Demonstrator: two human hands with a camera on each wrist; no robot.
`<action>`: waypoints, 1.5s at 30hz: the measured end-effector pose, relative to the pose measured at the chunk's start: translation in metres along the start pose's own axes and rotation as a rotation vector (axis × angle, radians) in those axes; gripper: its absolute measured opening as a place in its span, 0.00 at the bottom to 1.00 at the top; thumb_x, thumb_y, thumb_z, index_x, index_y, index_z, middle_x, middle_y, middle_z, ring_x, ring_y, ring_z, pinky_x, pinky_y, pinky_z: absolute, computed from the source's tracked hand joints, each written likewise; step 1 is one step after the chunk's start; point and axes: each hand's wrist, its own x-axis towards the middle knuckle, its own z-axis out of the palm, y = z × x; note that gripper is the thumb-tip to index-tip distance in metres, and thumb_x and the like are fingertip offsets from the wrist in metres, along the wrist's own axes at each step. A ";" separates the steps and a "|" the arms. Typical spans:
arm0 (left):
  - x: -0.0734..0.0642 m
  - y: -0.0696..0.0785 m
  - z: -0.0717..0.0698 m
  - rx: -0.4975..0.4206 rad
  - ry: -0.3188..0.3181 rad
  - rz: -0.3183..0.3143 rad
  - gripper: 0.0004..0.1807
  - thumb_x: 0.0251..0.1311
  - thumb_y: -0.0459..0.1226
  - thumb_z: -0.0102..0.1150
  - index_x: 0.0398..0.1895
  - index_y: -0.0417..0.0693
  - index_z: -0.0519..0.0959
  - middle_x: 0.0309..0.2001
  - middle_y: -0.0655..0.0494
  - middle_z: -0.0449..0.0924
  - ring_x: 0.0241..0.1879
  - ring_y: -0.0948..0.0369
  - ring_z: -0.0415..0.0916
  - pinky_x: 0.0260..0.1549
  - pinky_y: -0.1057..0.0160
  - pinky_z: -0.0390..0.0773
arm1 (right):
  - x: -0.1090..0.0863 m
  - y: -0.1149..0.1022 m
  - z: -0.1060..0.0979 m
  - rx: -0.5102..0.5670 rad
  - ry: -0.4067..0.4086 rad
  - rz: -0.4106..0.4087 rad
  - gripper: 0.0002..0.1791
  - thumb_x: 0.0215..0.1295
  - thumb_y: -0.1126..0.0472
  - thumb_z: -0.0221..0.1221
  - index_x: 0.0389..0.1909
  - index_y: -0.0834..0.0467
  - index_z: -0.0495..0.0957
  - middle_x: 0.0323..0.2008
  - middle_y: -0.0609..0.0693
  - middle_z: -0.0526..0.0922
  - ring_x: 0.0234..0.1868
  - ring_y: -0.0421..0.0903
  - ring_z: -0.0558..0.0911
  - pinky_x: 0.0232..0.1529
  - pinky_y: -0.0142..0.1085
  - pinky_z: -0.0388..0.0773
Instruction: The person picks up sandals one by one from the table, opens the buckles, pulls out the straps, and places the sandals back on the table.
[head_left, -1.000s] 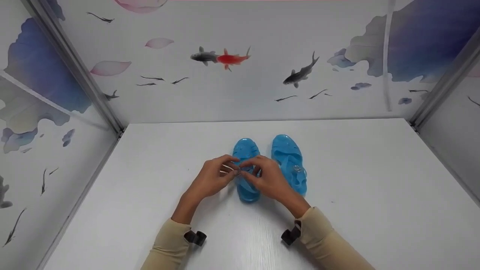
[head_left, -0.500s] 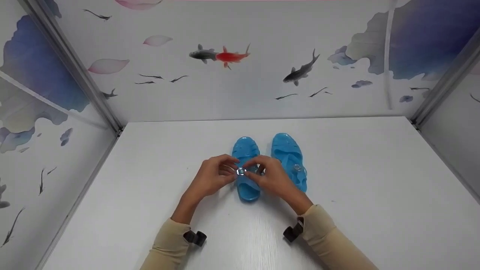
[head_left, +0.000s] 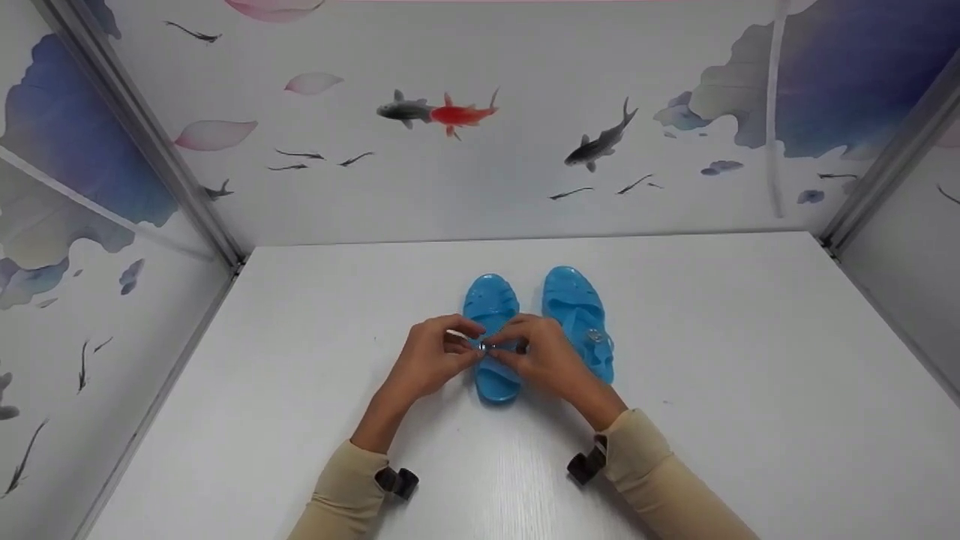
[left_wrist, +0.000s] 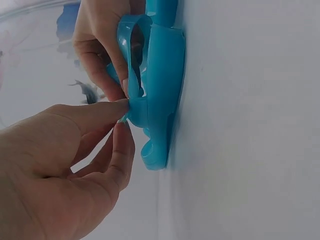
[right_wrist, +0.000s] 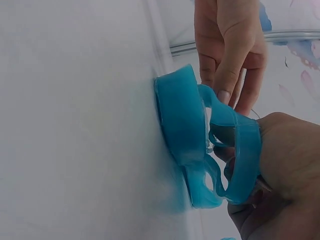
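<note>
Two translucent blue jelly sandals lie side by side on the white table. Over the left sandal (head_left: 491, 296), both hands meet at its ankle strap, by a small silver buckle (head_left: 483, 346). My left hand (head_left: 435, 352) pinches the strap's end between thumb and forefinger, as the left wrist view shows. My right hand (head_left: 540, 351) holds the strap at the buckle, its fingers partly behind the strap (right_wrist: 245, 160) in the right wrist view. The fingers hide much of the buckle. The right sandal (head_left: 571, 292) lies untouched, with a clear round buckle (head_left: 595, 336) on its strap.
The white table (head_left: 315, 300) runs back to an upright panel (head_left: 480, 180) printed with fish and petals. Side panels (head_left: 67, 330) with metal edge posts (head_left: 150, 142) stand left and right. Black wrist cameras (head_left: 397, 482) sit at both cuffs.
The silver buckle came into view between the fingertips, face up, then turned nearly edge-on. My left hand has shifted slightly right, closer to my right hand. Both sandals stay in place.
</note>
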 end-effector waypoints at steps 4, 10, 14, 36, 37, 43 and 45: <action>-0.001 0.001 0.002 0.030 -0.023 0.003 0.16 0.70 0.35 0.72 0.59 0.45 0.87 0.55 0.50 0.90 0.50 0.57 0.89 0.56 0.56 0.89 | -0.001 0.000 0.000 -0.026 0.021 -0.009 0.09 0.69 0.61 0.74 0.48 0.52 0.93 0.43 0.46 0.92 0.43 0.40 0.86 0.45 0.33 0.88; -0.002 0.001 0.003 0.074 -0.019 0.023 0.15 0.71 0.35 0.71 0.58 0.46 0.88 0.54 0.50 0.89 0.50 0.57 0.88 0.56 0.55 0.90 | 0.000 -0.001 0.002 -0.041 0.035 -0.029 0.07 0.69 0.61 0.74 0.46 0.54 0.92 0.44 0.48 0.93 0.44 0.41 0.88 0.47 0.35 0.89; -0.003 0.000 0.003 0.081 -0.029 0.032 0.15 0.71 0.35 0.71 0.58 0.47 0.89 0.53 0.49 0.88 0.51 0.56 0.87 0.56 0.54 0.89 | 0.000 0.000 0.002 -0.053 0.001 -0.010 0.09 0.70 0.59 0.74 0.48 0.53 0.91 0.45 0.47 0.93 0.44 0.41 0.87 0.49 0.37 0.89; -0.001 0.000 0.001 0.124 -0.073 0.123 0.14 0.71 0.31 0.70 0.58 0.47 0.89 0.51 0.50 0.88 0.51 0.56 0.87 0.55 0.56 0.90 | -0.002 0.003 -0.002 -0.027 -0.123 -0.002 0.08 0.73 0.58 0.71 0.46 0.51 0.82 0.43 0.46 0.86 0.44 0.42 0.81 0.50 0.38 0.86; -0.001 0.000 0.001 0.125 -0.072 0.126 0.14 0.71 0.32 0.70 0.58 0.47 0.89 0.52 0.50 0.88 0.51 0.56 0.87 0.56 0.56 0.90 | -0.002 0.004 -0.003 -0.027 -0.125 -0.016 0.07 0.73 0.59 0.71 0.46 0.51 0.82 0.43 0.46 0.86 0.44 0.42 0.82 0.51 0.38 0.86; -0.002 -0.001 0.000 0.113 -0.065 0.122 0.15 0.72 0.33 0.69 0.59 0.48 0.88 0.55 0.53 0.90 0.53 0.57 0.88 0.56 0.56 0.89 | -0.001 0.007 -0.004 0.019 -0.120 -0.025 0.08 0.73 0.57 0.71 0.48 0.50 0.84 0.46 0.44 0.88 0.48 0.42 0.85 0.54 0.39 0.88; -0.002 -0.002 -0.001 0.097 -0.071 0.110 0.15 0.73 0.34 0.69 0.60 0.48 0.87 0.55 0.53 0.90 0.53 0.57 0.87 0.57 0.56 0.89 | -0.001 0.007 -0.004 0.045 -0.107 -0.011 0.10 0.72 0.55 0.72 0.49 0.50 0.85 0.46 0.44 0.90 0.48 0.42 0.86 0.54 0.39 0.88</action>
